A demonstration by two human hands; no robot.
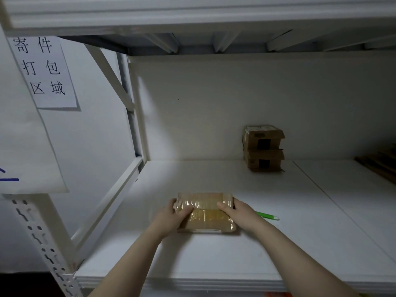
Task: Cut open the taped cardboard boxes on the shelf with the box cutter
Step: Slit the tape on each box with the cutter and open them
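Paper sign, left wall: 寄件 打包 区域. Left hand and right hand each grip an end of the taped box, thumbs on top, the box flat on the shelf. Green box cutter lies just beside the right hand.

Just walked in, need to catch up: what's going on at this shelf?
A person holds a taped cardboard box at the front of the shelf, left hand on its left end, right hand on its right. The green box cutter lies on the shelf beside the right hand, untouched. Two small boxes sit stacked at the back.
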